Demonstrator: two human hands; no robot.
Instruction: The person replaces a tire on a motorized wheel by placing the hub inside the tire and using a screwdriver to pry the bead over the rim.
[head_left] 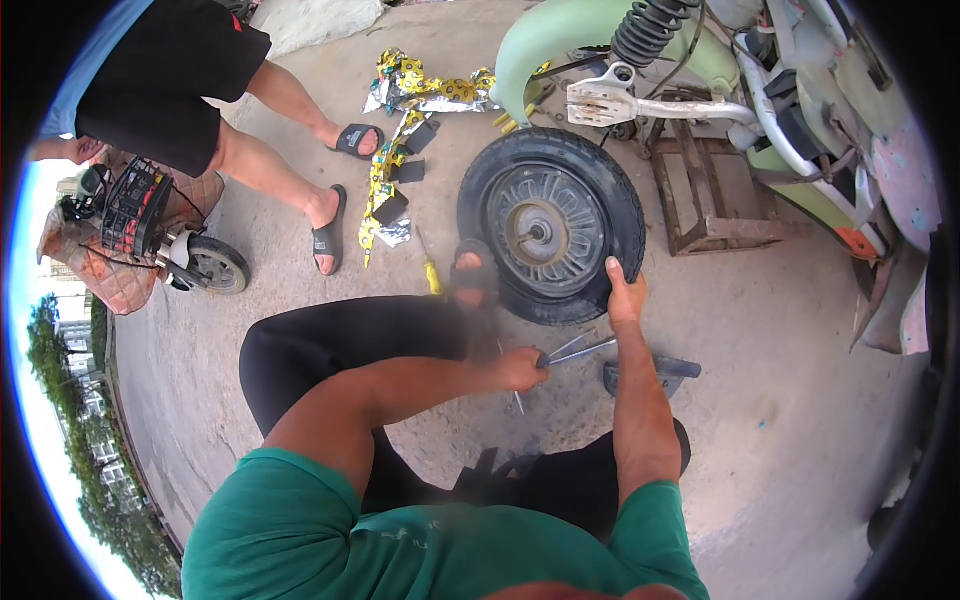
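Note:
A black tyre on a spoked hub-motor wheel (555, 222) stands tilted in front of me, its axle facing up toward me. My right hand (627, 293) grips the tyre's right lower edge, thumb on the sidewall and fingers hidden behind it. Below the wheel, my left hand (520, 370) is closed around a slim metal tool (590, 348) with a dark end; its exact kind is unclear. Another thin metal shaft (519, 402) shows just under that hand. My sandalled foot (470, 275) is against the wheel's left side.
A yellow-handled screwdriver (431, 277) lies left of my foot. Yellow patterned wrapping (385, 180) trails beyond it. A partly dismantled green scooter (800, 130) and a rusty frame stand (712, 190) are at right. Beside my right forearm lies a dark part (678, 372). Another person's sandalled foot (325, 235) is at left.

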